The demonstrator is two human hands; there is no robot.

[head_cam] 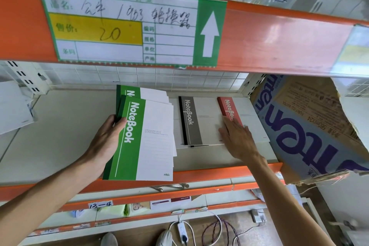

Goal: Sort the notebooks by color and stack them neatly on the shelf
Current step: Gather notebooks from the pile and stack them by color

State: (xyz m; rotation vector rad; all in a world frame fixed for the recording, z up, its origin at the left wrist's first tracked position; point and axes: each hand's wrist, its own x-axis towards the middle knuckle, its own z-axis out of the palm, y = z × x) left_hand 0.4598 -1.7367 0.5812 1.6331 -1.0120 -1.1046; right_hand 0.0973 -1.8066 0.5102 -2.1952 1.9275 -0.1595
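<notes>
The left hand (108, 138) grips a fanned stack of green notebooks (143, 138) lettered "NoteBook" above the shelf (60, 136). The right hand (237, 138) lies flat, fingers straight, across the grey notebook (190, 122) and red notebook (229, 108), partly hiding both. The price tag (123, 24) overhead reads "20"; a torn box (311, 126) stands right.

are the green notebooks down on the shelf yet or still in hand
In hand. The left hand grips the green notebooks at their spine edge, tilted, their near end sticking out past the shelf lip.
</notes>
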